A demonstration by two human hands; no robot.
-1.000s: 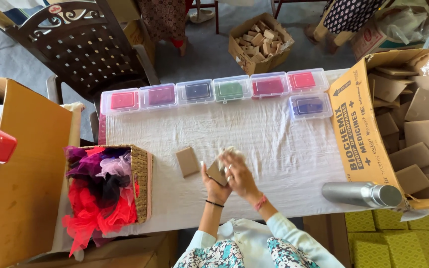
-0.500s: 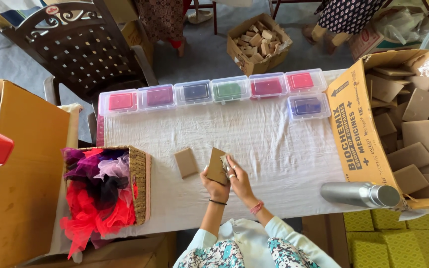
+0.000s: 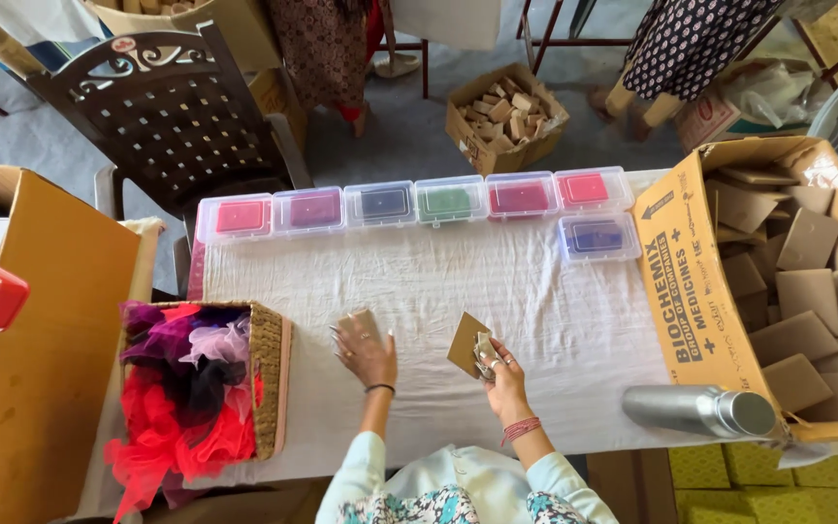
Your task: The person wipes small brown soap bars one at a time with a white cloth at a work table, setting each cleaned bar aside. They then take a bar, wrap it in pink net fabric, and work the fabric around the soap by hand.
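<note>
Counter (image 3: 535,301) under a white cloth, grey floor beyond. 6 clear lidded boxes (image 3: 414,204) are sitting in a row along the far edge, pads inside showing red, purple, dark blue, green, crimson and pink from left to right; a 7th box (image 3: 598,238), holding blue, is sitting just in front of the row's right end.

Right hand (image 3: 501,374) is closing its fingers on a brown card square (image 3: 467,343), tilted up off the cloth, with a small pale object bunched against it in the same grip. Left hand (image 3: 366,349) is lying flat, fingers spread, pressing on a second card piece (image 3: 356,322) on the cloth. The 2 hands are apart.

Wicker basket (image 3: 269,378) at the left is holding red, purple and black netting. Large open carton (image 3: 720,291) at the right, printed flap facing in, is holding many brown card pieces. Silver bottle (image 3: 700,409) is lying on its side in front of it. Smaller carton (image 3: 501,116) of card scraps is on the floor.
</note>
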